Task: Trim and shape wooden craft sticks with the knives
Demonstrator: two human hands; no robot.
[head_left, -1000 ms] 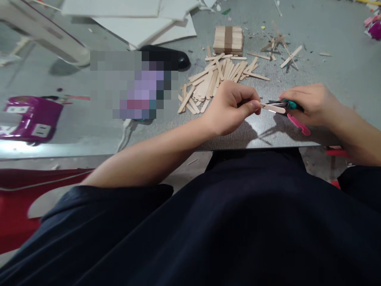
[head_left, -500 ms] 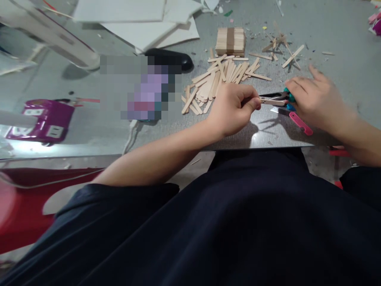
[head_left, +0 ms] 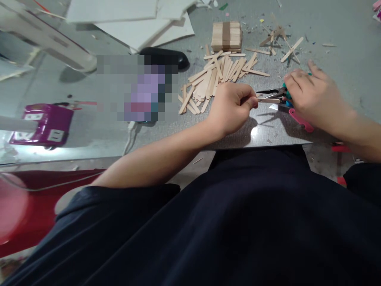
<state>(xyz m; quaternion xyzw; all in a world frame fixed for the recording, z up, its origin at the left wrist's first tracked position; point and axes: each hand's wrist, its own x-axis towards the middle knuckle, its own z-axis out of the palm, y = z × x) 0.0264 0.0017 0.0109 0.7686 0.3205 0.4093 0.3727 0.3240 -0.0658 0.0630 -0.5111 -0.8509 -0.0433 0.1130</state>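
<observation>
My left hand [head_left: 230,109] is closed in a pinch on the end of a wooden craft stick [head_left: 269,100], which points to the right. My right hand [head_left: 317,93] grips the teal handles of long-nosed pliers [head_left: 276,93]. Their narrow jaws are spread and lie beside the stick, on its far side; whether they touch it I cannot tell. Below the right hand a pink-handled craft knife [head_left: 300,120] lies on the table, blade toward the left. Loose craft sticks [head_left: 208,83] are heaped just beyond my left hand.
A banded bundle of sticks [head_left: 226,36] stands behind the heap. Joined stick pieces [head_left: 275,36] and scraps lie to its right. Leftward are a blurred-out phone-like object [head_left: 145,93] with a white cable, a black case [head_left: 165,57], white boards [head_left: 119,12] and a purple power socket block [head_left: 44,125].
The plier jaws have come away from the stick, and they now look more widely spread. Both hands stay in nearly the same place; the view has shifted slightly.
</observation>
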